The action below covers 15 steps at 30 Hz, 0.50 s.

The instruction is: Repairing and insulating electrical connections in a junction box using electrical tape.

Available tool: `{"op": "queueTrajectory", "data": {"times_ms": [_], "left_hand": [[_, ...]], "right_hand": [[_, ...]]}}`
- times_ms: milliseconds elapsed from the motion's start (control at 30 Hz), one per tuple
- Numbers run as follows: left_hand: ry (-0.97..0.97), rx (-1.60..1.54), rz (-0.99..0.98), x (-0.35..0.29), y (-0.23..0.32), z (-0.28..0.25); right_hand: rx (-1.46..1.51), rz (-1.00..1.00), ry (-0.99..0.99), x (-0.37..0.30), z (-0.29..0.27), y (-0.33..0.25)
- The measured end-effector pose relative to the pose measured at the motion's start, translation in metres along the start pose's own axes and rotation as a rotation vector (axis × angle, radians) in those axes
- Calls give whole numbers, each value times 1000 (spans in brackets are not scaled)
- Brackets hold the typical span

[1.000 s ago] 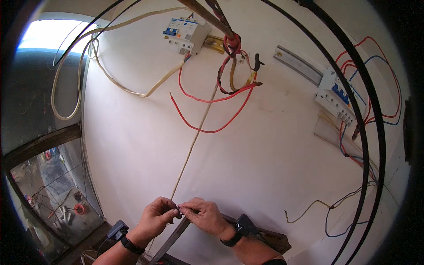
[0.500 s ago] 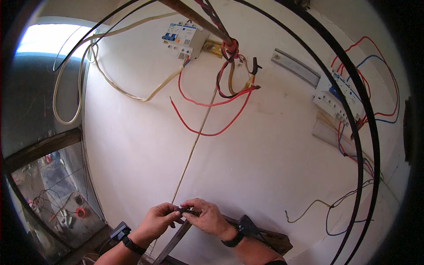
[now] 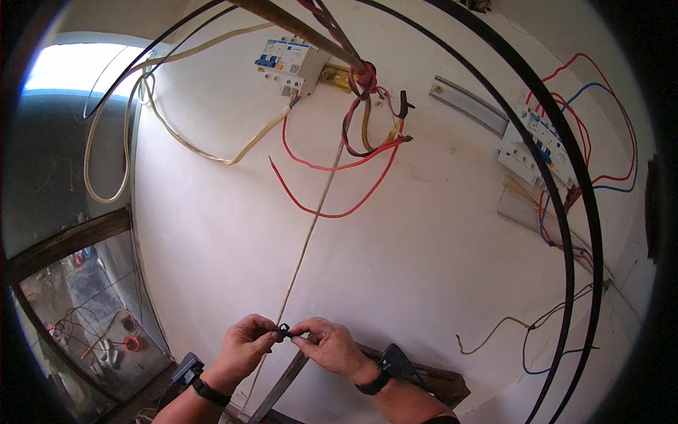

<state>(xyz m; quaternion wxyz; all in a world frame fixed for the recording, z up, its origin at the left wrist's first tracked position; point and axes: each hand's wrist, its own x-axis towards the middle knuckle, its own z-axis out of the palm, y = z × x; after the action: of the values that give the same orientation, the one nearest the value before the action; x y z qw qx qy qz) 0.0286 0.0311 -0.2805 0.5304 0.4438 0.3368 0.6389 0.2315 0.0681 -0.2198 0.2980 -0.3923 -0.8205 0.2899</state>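
Note:
Low in the view, a small black curled strip [image 3: 283, 331] spans the gap between my two hands; its kind is too small to make out. My left hand [image 3: 247, 344] pinches one end between thumb and fingertips. From the other side, my right hand [image 3: 329, 345] pinches it with thumb and forefinger. Behind the strip a thin pale cable [image 3: 305, 247] runs down the white wall. Above hang red wires [image 3: 339, 213] with loose ends, coming from a knotted bundle [image 3: 366, 78]. A white circuit breaker [image 3: 289, 65] with blue switches is mounted to the left of that bundle.
At right, more breakers [image 3: 540, 150] carry red and blue wires. Thick black cables [image 3: 592, 212] arc down in front of them. A metal mounting rail [image 3: 468, 106] is on the wall. A wooden bar [image 3: 438, 381] and a metal bar [image 3: 277, 389] lie below my hands. A window [image 3: 85, 311] is at left.
My hands have drawn slightly apart, and the black strip now shows as a curl between them. The view has shifted a little.

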Motion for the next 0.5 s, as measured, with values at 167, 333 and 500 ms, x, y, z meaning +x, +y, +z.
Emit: {"op": "queueTrajectory", "data": {"times_ms": [167, 333, 500], "left_hand": [[-13, 15, 40, -4, 1, -1], [-26, 56, 55, -3, -1, -2], [-92, 41, 182, -1, -3, 0]], "right_hand": [[7, 13, -16, -2, 1, -1], [-14, 58, -43, 0, -1, -9], [-14, -29, -30, 2, 1, 1]]}}
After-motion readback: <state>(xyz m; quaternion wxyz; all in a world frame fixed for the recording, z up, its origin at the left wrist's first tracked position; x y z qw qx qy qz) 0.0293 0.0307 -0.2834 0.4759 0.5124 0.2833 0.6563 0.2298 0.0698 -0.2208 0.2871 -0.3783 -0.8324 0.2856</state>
